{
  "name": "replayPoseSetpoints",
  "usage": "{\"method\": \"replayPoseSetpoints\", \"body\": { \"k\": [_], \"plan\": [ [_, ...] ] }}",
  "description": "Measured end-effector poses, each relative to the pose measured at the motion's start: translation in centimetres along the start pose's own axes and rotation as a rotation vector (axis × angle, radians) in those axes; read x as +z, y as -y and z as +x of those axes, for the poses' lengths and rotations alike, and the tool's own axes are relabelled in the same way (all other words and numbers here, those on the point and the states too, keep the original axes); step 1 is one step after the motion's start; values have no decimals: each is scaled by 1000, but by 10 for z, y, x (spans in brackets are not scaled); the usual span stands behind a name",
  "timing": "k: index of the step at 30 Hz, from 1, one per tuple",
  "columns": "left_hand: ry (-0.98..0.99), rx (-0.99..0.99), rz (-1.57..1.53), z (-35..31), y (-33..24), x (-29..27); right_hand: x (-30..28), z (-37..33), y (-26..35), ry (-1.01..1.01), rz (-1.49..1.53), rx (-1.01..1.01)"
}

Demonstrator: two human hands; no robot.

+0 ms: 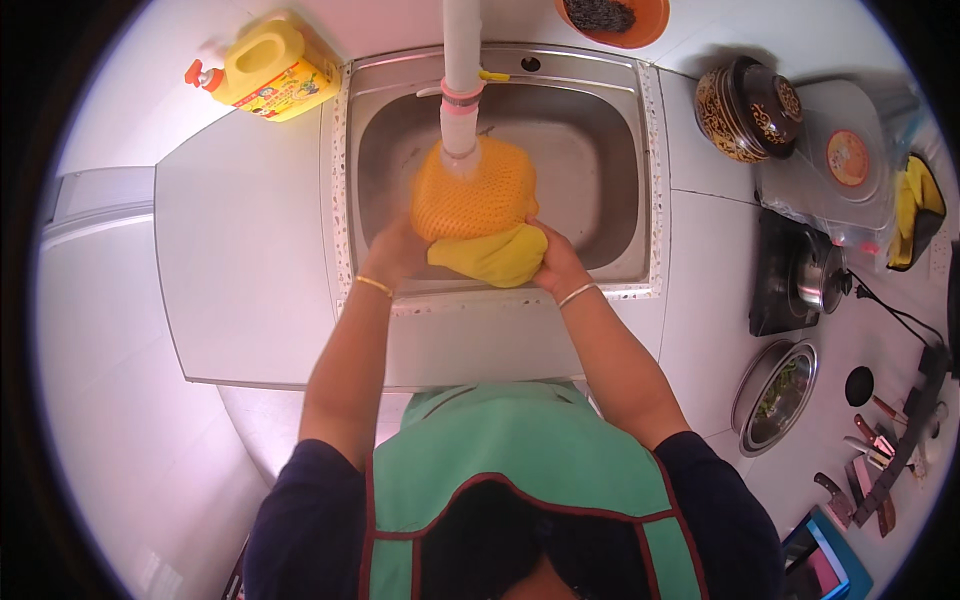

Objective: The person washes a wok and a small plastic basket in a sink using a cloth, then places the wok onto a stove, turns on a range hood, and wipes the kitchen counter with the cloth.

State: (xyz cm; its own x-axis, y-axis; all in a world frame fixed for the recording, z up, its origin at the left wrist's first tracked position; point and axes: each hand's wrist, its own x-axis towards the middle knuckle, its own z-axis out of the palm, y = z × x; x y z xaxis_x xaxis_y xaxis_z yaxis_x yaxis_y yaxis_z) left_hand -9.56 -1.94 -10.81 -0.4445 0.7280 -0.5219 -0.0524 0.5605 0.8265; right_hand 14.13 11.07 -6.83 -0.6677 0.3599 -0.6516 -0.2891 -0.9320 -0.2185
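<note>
An orange basket with a woven-looking surface is held tilted over the sink, beneath the tap's hose. Its inside is hidden from me. My left hand closes on the basket's left side, with its fingertips out of sight behind it. On the other side, my right hand grips the right end of a yellow cloth. The cloth lies along the basket's near edge, and the right fingers touch the basket too. Water seems to spread from the hose end over the basket.
A yellow pump jug stands left of the sink. To the right are a dark patterned pot, a saucepan on a black cooker and a steel bowl of greens. Knives hang farther right. An orange bowl sits behind.
</note>
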Motion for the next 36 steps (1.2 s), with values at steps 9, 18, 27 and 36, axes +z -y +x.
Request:
{"method": "replayPoseSetpoints", "body": {
  "k": [9,18,27,36],
  "plan": [
    [196,-63,-1012,-20,-100,50,-13,-25,15,-121,-267,-122],
    [85,-149,-1083,3,-97,62,33,-20,1,-410,-1515,-706],
    [-151,-235,-1396,10,-72,48,39,16,21,-363,-2190,-888],
    [-217,-289,-642,-20,-81,6,56,16,26,-298,-1924,-1105]
  ]
}}
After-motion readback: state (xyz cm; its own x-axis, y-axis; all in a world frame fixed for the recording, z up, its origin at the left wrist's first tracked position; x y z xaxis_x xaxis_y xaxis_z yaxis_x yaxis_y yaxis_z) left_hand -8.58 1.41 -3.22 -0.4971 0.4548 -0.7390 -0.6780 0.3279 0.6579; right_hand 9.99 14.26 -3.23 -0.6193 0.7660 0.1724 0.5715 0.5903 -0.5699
